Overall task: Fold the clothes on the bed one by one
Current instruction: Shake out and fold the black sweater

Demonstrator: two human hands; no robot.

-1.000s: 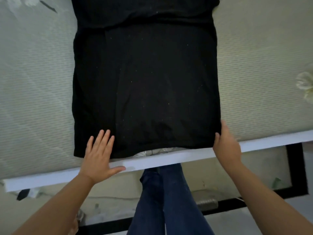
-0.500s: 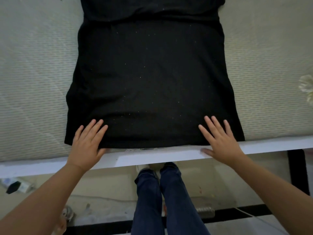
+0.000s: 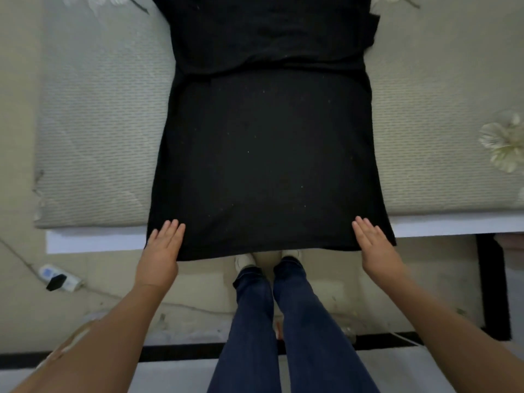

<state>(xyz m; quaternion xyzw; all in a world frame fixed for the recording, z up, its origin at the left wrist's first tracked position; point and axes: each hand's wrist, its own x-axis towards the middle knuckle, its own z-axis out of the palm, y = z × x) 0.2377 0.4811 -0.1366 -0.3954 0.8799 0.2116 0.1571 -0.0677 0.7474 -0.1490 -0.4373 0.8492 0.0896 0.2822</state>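
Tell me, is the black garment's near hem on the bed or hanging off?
Hanging off: the black garment's hem drapes past the bed edge.

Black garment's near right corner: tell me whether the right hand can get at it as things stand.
Probably yes: the right hand already lies flat on the black garment beside that corner, which hangs over the bed edge with nothing covering it.

a white power strip (image 3: 61,277) with a black plug (image 3: 56,282) lies on the beige floor (image 3: 198,287) at the near left, its thin cable (image 3: 17,258) trailing off to the left. the person's legs in dark blue jeans (image 3: 283,330) stand at the near centre, ending in pale shoes (image 3: 245,260). a black band (image 3: 493,285) frames the floor at the right.
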